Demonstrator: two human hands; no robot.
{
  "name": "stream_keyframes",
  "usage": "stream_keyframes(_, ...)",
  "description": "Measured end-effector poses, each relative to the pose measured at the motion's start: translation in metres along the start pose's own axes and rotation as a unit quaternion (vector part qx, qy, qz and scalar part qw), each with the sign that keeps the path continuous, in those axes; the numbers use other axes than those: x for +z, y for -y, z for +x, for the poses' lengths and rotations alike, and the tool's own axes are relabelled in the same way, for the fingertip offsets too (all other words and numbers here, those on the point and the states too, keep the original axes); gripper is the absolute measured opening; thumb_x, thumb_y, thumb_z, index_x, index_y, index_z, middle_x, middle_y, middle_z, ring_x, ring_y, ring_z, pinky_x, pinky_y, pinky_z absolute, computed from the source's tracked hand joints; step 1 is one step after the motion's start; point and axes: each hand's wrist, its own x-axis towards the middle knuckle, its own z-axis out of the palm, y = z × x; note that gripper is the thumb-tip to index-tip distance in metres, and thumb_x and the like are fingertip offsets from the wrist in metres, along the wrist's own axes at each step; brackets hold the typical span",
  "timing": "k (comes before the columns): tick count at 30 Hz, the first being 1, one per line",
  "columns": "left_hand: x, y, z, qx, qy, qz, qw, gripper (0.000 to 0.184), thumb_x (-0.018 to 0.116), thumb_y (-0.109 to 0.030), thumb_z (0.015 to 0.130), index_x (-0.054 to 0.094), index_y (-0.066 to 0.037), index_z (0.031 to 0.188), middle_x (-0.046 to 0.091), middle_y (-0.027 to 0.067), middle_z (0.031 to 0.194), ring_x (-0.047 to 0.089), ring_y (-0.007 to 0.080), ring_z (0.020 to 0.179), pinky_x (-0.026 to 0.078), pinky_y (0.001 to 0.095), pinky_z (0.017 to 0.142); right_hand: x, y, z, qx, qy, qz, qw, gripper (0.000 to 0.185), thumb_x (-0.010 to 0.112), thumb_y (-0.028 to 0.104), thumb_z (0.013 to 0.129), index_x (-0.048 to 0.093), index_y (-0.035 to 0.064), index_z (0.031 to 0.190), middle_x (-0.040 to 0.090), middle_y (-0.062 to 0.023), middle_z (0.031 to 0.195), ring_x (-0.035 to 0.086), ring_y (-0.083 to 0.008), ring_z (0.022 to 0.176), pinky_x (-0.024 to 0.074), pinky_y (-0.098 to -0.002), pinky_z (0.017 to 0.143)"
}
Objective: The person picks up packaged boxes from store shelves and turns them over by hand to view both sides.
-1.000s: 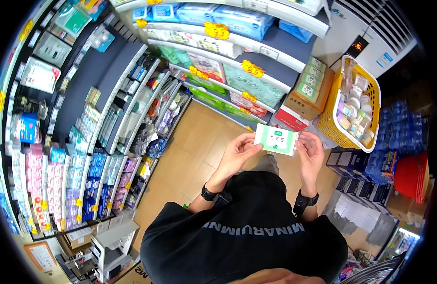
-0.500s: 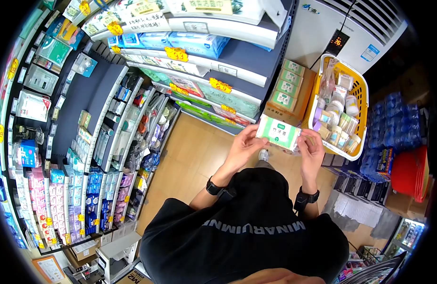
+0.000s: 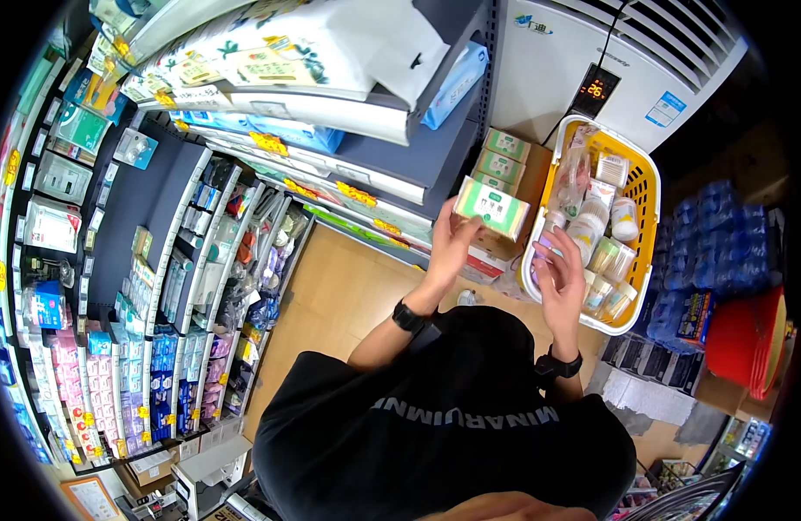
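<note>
The left hand (image 3: 451,247) grasps the green-and-white packet (image 3: 491,208) by its near left corner, the thumb at the near edge and the fingers at the left side. The packet is raised in front of the person, with its printed face upward and slightly tilted. It overlaps in view the near end of the brown carton (image 3: 530,187); whether the two touch cannot be told.

The right hand (image 3: 563,282) is released. Its fingers are parted and curved, apart from the packet, at the near left side of the yellow basket (image 3: 648,252). Contact between these fingers and the basket or its contents cannot be determined.

The basket has a white rim and contains several white-capped containers (image 3: 584,233) and a clear plastic bag (image 3: 574,178). The carton is immediately left of the basket and bears similar green-and-white packs (image 3: 503,167) in a row. A red-and-white box (image 3: 481,265) is visible below the carton.

Beyond the basket is a white appliance (image 3: 539,65) with a lit display (image 3: 595,89) reading 26. Stocked shelving (image 3: 157,217) runs along the left side. Wrapped blue bottles (image 3: 713,226) and red plastic ware (image 3: 743,339) are to the right. A black band is worn on each wrist.
</note>
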Motion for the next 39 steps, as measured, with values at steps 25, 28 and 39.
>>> stream_keyframes(25,0.026,0.107,0.228,-0.074,-0.079,0.155,0.982,0.029,0.061,-0.010,0.096,0.047,0.001,0.120,0.063,0.0122,0.103,0.067,0.0208,0.093,0.052,0.0368,0.078,-0.054,-0.019,0.028,0.028,0.045,-0.032,0.998,0.056,0.059,-0.002,0.094,0.040,0.0008,0.146,0.061,-0.0124,0.131,0.067,-0.0205,0.106,0.0530,-0.0320,0.092)
stream_keyframes(28,0.018,0.115,0.231,-0.084,-0.075,0.219,0.969,0.042,0.065,-0.014,0.094,0.044,0.003,0.126,0.062,0.0159,0.108,0.065,0.0279,0.102,0.051,0.0426,0.086,-0.055,-0.020,0.027,0.048,0.040,-0.015,0.998,0.054,0.060,0.002,0.096,0.041,0.0035,0.147,0.061,-0.0117,0.132,0.064,-0.0181,0.107,0.0498,-0.0310,0.095)
stream_keyframes(39,0.031,0.098,0.192,-0.011,-0.099,0.534,0.840,0.080,0.070,-0.024,0.087,0.031,0.008,0.148,0.048,0.0321,0.135,0.044,0.0433,0.131,0.038,0.0484,0.110,-0.058,-0.020,0.026,0.041,0.045,-0.034,0.998,0.054,0.061,-0.001,0.094,0.041,0.0019,0.145,0.062,-0.0121,0.130,0.067,-0.0196,0.105,0.0534,-0.0308,0.090)
